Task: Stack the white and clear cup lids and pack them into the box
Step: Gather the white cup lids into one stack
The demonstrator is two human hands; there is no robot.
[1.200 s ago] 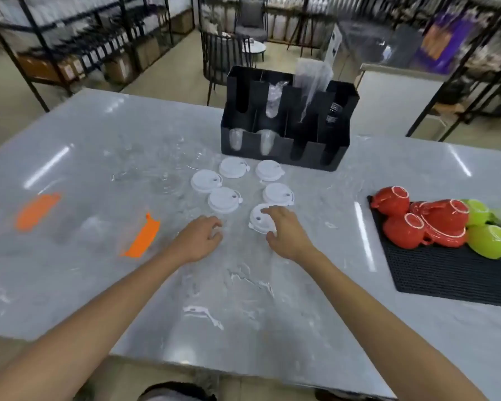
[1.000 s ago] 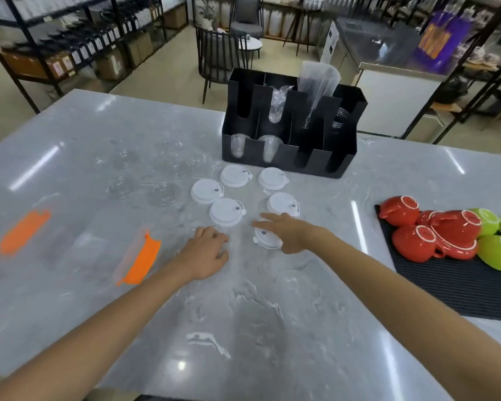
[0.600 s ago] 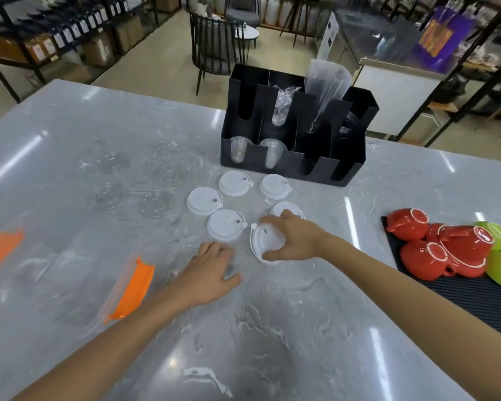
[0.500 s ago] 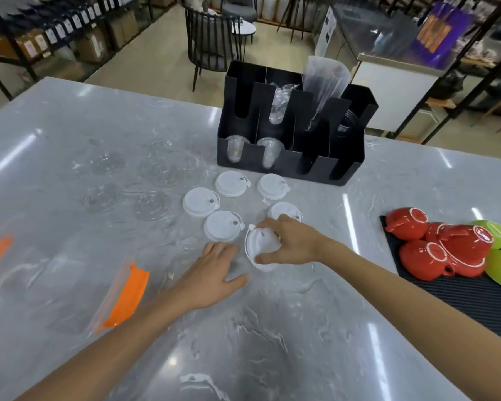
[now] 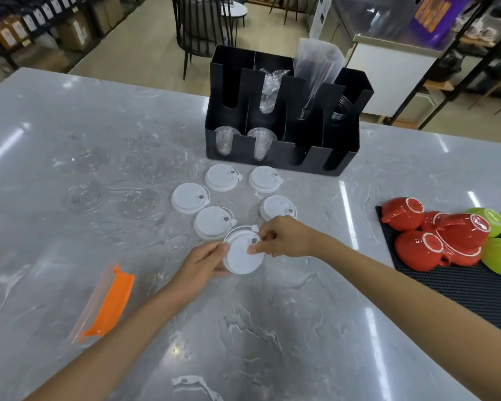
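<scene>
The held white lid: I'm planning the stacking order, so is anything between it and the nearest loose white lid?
Nothing visible. The held white lid, in both hands' grip, sits just beside the nearest loose white lid, with only bare table around them.

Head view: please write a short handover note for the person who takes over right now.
Left hand and right hand both hold one white lid, lifted near the table's middle.
Five more white lids lie single and flat in front of the black box.
Clear lids lie spread on the left, untouched.
Done: first lid picked up. Left: stack all lids, pack them into the box.
</scene>
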